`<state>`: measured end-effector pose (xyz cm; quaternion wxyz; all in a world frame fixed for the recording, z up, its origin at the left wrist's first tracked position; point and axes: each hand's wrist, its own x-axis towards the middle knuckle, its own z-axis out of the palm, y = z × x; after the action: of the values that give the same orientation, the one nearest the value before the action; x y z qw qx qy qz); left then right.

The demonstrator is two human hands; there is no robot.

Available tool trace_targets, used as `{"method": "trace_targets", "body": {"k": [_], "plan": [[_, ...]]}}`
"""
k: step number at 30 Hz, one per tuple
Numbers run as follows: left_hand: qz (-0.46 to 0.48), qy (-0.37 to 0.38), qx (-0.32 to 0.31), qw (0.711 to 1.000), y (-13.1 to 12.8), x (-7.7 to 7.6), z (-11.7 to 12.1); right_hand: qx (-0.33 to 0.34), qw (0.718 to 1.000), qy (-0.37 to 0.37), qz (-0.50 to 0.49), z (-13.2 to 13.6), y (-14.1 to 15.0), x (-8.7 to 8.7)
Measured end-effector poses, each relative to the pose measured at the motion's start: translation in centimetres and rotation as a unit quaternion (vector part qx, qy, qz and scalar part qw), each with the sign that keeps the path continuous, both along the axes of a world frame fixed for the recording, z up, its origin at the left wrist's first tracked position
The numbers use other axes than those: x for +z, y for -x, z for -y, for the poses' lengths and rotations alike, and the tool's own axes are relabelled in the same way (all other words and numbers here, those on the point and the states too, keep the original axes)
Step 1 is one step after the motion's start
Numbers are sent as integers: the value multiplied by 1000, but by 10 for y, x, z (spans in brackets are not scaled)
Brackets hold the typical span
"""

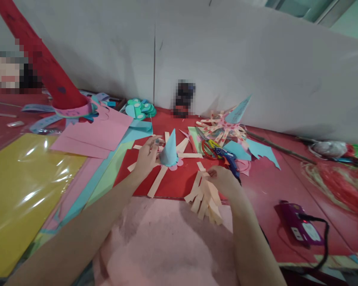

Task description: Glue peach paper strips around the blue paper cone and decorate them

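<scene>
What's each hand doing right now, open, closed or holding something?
Left hand: fingers partly curled beside the blue cone; grip cannot be told.
Right hand: fingers curled at the bunched paper strips; grip cannot be told.

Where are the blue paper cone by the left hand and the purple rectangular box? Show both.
Blue paper cone point(169, 153): head view, middle of its side.
Purple rectangular box point(294, 221): head view, its upper face.

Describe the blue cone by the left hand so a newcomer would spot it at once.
On the red table, find the bright red sheet near the middle. The pale-blue cone stands there, beside the left hand, with plain tan strips around it; the other cone, farther back right, tilts above patterned strips.
</scene>
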<state>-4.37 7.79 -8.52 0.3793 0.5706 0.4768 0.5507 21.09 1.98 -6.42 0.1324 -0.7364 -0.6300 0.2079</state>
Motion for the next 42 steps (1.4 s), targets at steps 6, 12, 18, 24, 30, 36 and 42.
{"method": "trace_targets", "body": {"k": [6,12,18,24,30,36,42], "plan": [[25,11,-3,1000,-1,2,1,10,996,-20,-85,-4,2,-1],[13,13,-6,1000,-2,1,2,5,987,-71,-142,-8,0,-5],[-14,-2,-6,1000,-2,2,1,-33,951,-202,-234,-13,8,10],[-21,1,-15,1000,-2,3,3,-95,829,-269,-481,-14,9,19],[-31,2,-17,999,-2,4,3,-14,811,-165,-562,-12,28,8],[-56,-20,-31,998,-2,1,4,81,925,-183,-324,-12,65,-15],[-99,-56,-73,991,-4,1,6,-34,922,-361,-139,-17,21,0]]}}
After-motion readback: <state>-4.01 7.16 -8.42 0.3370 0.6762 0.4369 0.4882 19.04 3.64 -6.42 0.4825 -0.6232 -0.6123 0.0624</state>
